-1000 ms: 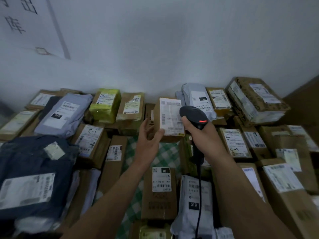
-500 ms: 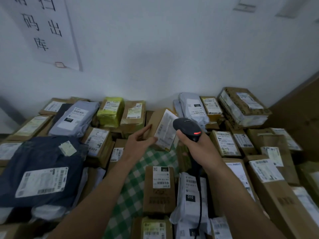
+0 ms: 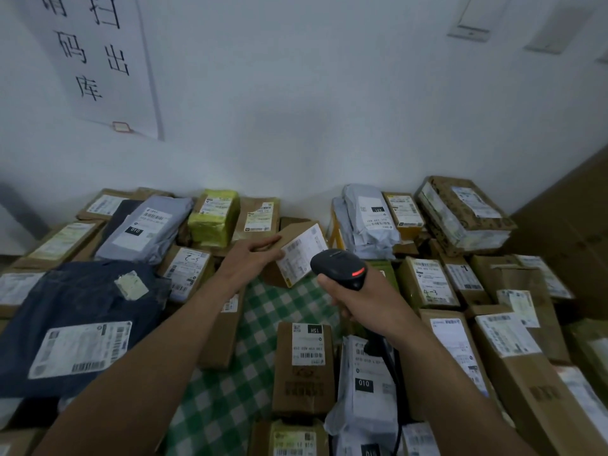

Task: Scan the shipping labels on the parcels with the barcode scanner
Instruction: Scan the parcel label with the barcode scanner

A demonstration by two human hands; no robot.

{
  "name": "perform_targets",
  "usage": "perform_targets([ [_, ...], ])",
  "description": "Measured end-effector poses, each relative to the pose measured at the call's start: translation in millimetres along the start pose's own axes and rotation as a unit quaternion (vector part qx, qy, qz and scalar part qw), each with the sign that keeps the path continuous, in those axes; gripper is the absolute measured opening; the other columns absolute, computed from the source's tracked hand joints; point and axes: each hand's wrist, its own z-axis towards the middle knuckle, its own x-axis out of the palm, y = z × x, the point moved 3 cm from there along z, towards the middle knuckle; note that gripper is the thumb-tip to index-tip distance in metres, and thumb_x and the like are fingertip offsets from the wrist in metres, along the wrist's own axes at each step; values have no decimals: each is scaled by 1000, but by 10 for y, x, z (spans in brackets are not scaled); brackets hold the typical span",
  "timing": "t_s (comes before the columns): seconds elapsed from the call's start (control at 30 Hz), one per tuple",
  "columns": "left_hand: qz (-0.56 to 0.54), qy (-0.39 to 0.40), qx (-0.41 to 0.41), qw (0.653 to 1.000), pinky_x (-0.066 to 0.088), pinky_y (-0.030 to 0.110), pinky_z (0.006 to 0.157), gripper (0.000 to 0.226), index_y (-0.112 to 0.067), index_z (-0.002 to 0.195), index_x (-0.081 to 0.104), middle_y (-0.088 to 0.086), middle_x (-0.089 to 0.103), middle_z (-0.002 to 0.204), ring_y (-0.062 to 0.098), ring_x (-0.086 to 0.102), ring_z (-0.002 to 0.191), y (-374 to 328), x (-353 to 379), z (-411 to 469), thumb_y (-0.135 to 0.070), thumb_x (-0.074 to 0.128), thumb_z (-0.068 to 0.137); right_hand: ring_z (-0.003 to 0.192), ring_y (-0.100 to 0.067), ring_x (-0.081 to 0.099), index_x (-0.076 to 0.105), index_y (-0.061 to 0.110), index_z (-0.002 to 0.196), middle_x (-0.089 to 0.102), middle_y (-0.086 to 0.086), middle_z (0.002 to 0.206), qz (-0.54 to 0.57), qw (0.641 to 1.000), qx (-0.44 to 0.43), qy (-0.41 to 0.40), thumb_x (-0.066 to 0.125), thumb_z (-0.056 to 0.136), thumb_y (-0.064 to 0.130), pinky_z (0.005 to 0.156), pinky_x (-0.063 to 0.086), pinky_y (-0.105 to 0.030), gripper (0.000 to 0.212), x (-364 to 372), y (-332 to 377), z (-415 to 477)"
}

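Observation:
My left hand [image 3: 251, 260] grips a small brown cardboard parcel [image 3: 297, 255] by its left side, tilted low over the green checked cloth [image 3: 230, 383]. Its white shipping label [image 3: 302, 255] faces right and up. My right hand [image 3: 365, 299] holds the black barcode scanner [image 3: 340, 268] by its handle, just right of that label. A red light glows on the scanner's head, and its black cable runs down past my wrist. Many other labelled parcels lie all around.
Brown boxes [image 3: 304, 366], grey mailer bags [image 3: 370, 218] and a yellow-green packet [image 3: 214, 217] crowd the table against the white wall. A dark blue bag [image 3: 82, 311] lies at the left. A paper sign [image 3: 95, 60] hangs on the wall. A brown surface stands at the right.
My left hand has tipped the small parcel from upright down toward the cloth. The scanner hand has stayed beside it, and my head has tilted up.

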Motion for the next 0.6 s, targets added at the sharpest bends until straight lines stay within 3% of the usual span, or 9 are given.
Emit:
perform_targets([
  [0.6, 19, 25, -36, 999, 43, 49, 114, 50, -39, 138, 62, -2, 53, 146, 23, 53, 131, 202, 13, 122, -36, 75, 91, 60, 7, 64, 64, 33, 124, 68, 16, 77, -30, 999, 31, 25, 74, 92, 48, 55, 47, -11, 36, 45, -66, 94],
])
